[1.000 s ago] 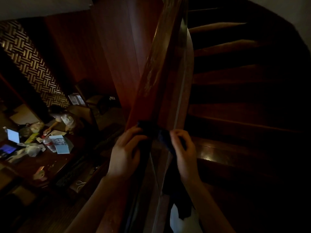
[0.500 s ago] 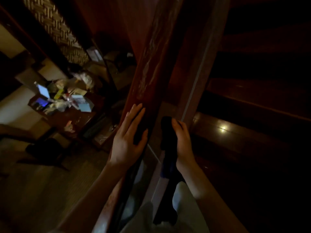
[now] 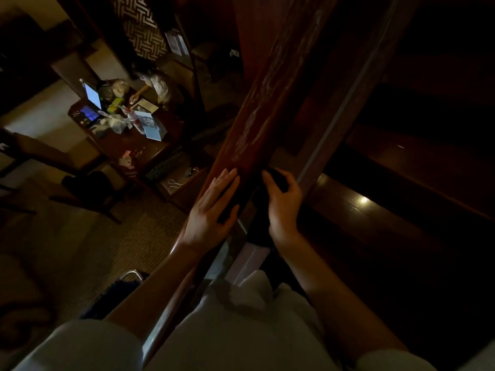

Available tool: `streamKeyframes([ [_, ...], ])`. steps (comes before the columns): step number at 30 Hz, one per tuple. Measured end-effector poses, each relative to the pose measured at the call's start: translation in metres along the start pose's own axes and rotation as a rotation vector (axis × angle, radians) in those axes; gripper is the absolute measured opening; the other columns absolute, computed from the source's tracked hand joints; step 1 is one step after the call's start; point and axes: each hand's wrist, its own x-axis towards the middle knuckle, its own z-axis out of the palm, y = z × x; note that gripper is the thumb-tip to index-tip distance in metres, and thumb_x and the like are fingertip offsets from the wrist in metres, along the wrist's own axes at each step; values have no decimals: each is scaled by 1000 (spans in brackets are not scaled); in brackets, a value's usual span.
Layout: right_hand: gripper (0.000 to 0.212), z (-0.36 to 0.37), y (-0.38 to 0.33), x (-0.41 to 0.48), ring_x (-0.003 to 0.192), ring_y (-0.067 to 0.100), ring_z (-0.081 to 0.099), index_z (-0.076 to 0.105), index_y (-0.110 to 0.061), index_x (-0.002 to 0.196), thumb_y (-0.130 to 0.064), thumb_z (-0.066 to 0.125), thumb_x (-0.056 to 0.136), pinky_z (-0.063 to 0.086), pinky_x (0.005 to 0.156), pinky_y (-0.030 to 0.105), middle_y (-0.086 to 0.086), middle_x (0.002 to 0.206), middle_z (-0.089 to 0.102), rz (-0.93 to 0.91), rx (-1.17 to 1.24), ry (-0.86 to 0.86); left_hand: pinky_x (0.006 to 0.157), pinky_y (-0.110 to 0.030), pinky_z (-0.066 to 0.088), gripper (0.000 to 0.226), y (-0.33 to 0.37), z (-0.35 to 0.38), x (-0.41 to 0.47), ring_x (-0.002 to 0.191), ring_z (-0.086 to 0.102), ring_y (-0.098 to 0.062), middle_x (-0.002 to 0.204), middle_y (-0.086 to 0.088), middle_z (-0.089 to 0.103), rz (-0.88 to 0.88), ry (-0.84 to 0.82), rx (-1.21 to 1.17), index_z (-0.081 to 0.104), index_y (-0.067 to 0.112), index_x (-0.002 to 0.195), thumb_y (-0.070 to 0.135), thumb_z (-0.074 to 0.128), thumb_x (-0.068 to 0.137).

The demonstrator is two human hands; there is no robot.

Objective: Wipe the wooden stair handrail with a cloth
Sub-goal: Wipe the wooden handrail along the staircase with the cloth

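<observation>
Wooden handrail (image 3: 257, 116) runs diagonally up the middle, worn pale in patches. On it the left hand (image 3: 211, 210) lies flat, fingers straight; the right hand (image 3: 284, 207) grips a dark cloth (image 3: 258, 218) against its right side.

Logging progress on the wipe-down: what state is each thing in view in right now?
handrail: whitish streaks on top, ahead of both hands.
cloth: dark, bunched against the handrail's right side, tail hanging down.
left hand: flat on the handrail, fingers straight.
right hand: fingers curled round the cloth.
laptop: open, screen lit.
</observation>
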Motion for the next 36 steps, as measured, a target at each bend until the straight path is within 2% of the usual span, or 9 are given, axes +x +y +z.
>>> streamKeyframes([
  [4, 14, 2, -28, 30, 91, 13, 69, 65, -25, 94, -16, 73, 87, 58, 78, 28, 3, 103, 69, -109, 55, 93, 118, -38, 27, 49, 0, 4, 1, 144, 33, -29, 153, -11, 36, 9, 18, 2, 41, 3, 143, 17, 56, 98],
  [7, 13, 4, -17, 20, 85, 5, 69, 62, -24, 89, -14, 71, 88, 55, 70, 18, -4, 96, 69, -167, 59, 88, 118, -40, 29, 51, -1, 4, 1, 144, 33, -29, 154, -10, 36, 2, 21, 7, 42, 2, 143, 15, 58, 96],
  [13, 14, -11, 26, -12, 81, 14, 71, 61, -16, 86, -6, 72, 86, 58, 72, 26, 1, 87, 69, -33, -17, -35, 116, -43, 34, 51, 3, 3, 4, 143, 35, -29, 152, -12, 37, -6, 27, 27, 42, 3, 142, 16, 57, 96],
  [17, 16, 0, -18, 24, 81, 2, 69, 61, -19, 83, -7, 69, 88, 55, 69, 17, 5, 94, 68, -151, 4, 41, 115, -45, 34, 51, 4, 4, 4, 142, 36, -30, 151, -14, 39, 2, 38, 19, 42, 3, 142, 15, 57, 95],
  [21, 10, 6, -89, 72, 98, 21, 66, 62, -18, 89, -10, 68, 90, 57, 76, 21, 9, 103, 67, -242, 27, 142, 115, -45, 34, 51, 7, 5, 5, 141, 37, -32, 150, -16, 40, -2, 48, 12, 43, 1, 141, 11, 59, 93],
  [24, 8, 4, -94, 73, 95, 15, 66, 64, -16, 95, -13, 69, 90, 55, 72, 16, 5, 103, 68, -255, 38, 136, 117, -40, 31, 51, 7, 4, 5, 142, 36, -30, 152, -13, 37, 18, 48, 20, 42, 3, 141, 14, 56, 94],
  [28, 20, -2, -24, 23, 86, -12, 64, 67, -29, 90, -10, 73, 85, 49, 69, 5, -10, 98, 67, -165, 15, 112, 117, -38, 30, 51, 9, 2, 5, 143, 35, -28, 151, -14, 38, 2, 33, 38, 41, 4, 141, 16, 55, 93],
  [32, 16, -14, 14, -5, 80, 10, 72, 71, -20, 85, -5, 74, 83, 56, 67, 18, -3, 82, 74, 19, 35, -16, 118, -37, 30, 46, 11, 1, 6, 144, 33, -26, 150, -14, 39, -2, 34, 31, 41, 3, 140, 27, 45, 102],
  [36, 18, -2, -34, 33, 79, 7, 67, 68, -23, 85, -6, 72, 85, 54, 63, 13, -7, 86, 69, -85, 52, 69, 115, -41, 34, 50, 10, 2, 5, 142, 36, -27, 149, -14, 40, -5, 45, 31, 40, 5, 141, 19, 53, 95],
])
